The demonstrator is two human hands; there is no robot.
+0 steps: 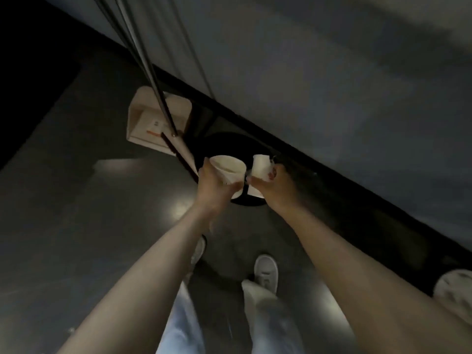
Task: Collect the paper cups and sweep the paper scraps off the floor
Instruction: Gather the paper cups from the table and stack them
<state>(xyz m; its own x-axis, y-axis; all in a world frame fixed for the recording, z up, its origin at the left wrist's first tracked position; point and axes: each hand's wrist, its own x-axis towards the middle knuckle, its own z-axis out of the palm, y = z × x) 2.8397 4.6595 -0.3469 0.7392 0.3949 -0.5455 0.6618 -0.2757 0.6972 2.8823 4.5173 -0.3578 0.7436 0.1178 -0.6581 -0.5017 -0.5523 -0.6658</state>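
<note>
Two paper cups are held over a dark bin (229, 144): wide cup (227, 169) gripped by the left hand (213, 187), narrow cup (260, 166) by the right hand (272, 185).

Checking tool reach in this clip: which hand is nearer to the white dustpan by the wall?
Left. The left hand, gripping a paper cup, is just beside the dustpan; the right hand, holding another cup, is farther off, over the black bin.

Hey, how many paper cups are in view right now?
2. One paper cup is in the left hand, the other cup in the right hand, both held over the dark round bin. More may be hidden inside it or nested.
</note>
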